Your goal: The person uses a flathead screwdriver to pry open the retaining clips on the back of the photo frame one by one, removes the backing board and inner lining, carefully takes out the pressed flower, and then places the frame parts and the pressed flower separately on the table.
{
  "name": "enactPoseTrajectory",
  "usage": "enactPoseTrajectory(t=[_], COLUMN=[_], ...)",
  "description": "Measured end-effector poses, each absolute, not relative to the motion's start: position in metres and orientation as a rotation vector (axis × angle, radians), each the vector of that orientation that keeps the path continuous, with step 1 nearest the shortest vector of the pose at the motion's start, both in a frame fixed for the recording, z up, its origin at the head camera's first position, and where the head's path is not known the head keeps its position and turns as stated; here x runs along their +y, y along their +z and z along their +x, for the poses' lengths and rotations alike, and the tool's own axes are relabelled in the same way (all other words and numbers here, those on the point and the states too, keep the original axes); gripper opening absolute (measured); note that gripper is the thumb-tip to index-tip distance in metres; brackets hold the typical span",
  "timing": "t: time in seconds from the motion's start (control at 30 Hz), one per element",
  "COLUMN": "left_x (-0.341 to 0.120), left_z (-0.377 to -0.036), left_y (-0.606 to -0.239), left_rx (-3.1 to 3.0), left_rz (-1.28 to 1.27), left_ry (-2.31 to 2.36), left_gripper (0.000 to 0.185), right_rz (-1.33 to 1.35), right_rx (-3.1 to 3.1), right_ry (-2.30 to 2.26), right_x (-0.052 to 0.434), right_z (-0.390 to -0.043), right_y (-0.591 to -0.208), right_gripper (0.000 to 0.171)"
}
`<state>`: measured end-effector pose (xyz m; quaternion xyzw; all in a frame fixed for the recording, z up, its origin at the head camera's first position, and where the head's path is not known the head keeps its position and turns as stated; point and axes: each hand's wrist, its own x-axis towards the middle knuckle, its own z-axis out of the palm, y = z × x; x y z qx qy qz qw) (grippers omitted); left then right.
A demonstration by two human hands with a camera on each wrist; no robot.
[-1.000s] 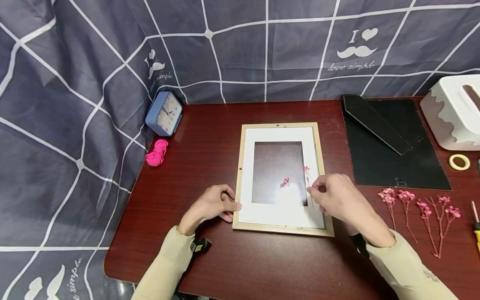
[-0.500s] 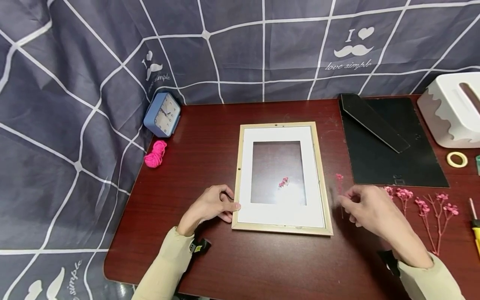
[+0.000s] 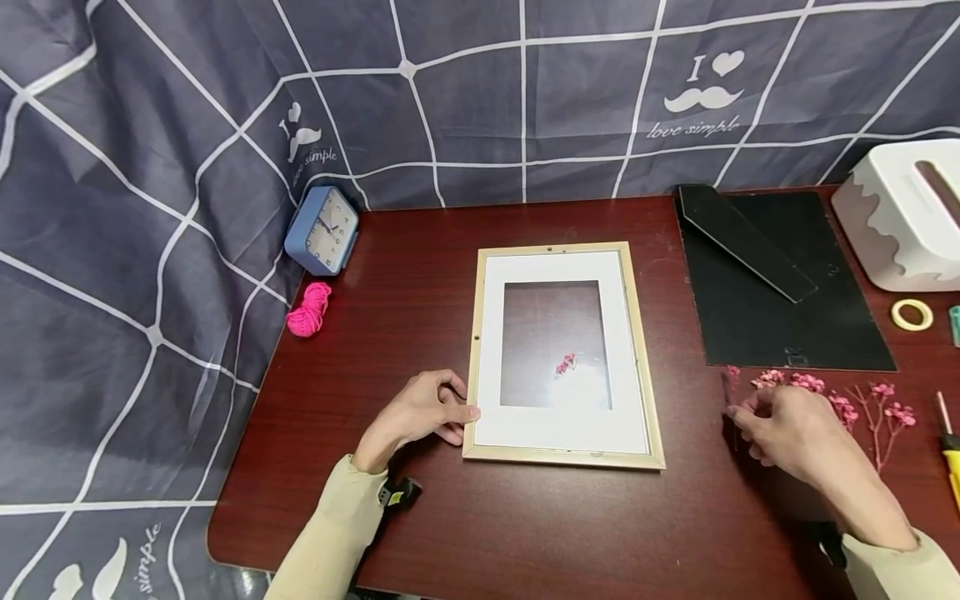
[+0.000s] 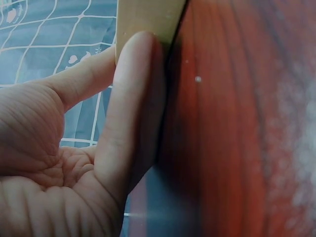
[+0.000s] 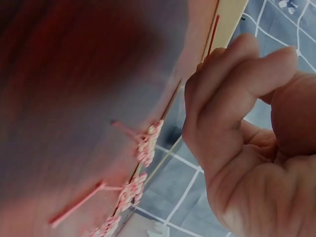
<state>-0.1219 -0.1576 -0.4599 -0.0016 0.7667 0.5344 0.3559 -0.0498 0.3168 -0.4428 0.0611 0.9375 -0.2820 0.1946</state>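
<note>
A: Right, fingers first. Right hand (image 3: pixel 787 429) has thumb and forefinger pinched on a thin dried sprig (image 3: pixel 731 385), low on the stem, pink head up, just over the table (image 3: pixel 420 275), right of the frame (image 3: pixel 564 354) and beside the loose sprigs (image 3: pixel 847 404).

B: Wrist view agrees?

A: Yes, fingers (image 5: pixel 222 94) curled together around a red stem (image 5: pixel 213 34). More sprigs lie flat behind it.

B: Left hand?

A: Left hand (image 3: pixel 420 412) has its fingers curled loosely, tips pressed against the frame's left edge near the bottom corner. Wrist view shows a finger (image 4: pixel 131 98) flat on the wood (image 4: pixel 148 17).

B: How does the sprig handle?

A: Very light and brittle, I'd say. Stem looks stiff but snappable, and the blooms probably shed. Hold the bare stem with a light pinch, never the head.

B: Anything in the frame?

A: One small pink bit (image 3: pixel 566 363) sits in the mat window, near its lower middle.

B: And outward?

A: Black backing (image 3: pixel 787 321) lies beyond the sprigs, then tape (image 3: pixel 912 314) and a white box (image 3: pixel 900 217) at the right edge. Clock (image 3: pixel 322 229) and pink cord (image 3: pixel 309 310) are far left.
</note>
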Motion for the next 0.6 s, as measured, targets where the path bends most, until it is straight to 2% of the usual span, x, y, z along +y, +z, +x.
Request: enactPoseTrajectory(t=[0.6], left_x=[-0.157], left_z=[-0.122], left_y=[-0.459], left_rx=[1.988], left_rz=[-0.001], left_ry=[1.369], left_gripper=[0.036], right_rz=[0.172], right_rx=[2.584], right_ry=[-0.734], right_x=[0.33], right_z=[-0.049], right_y=[-0.45], right_gripper=[0.03])
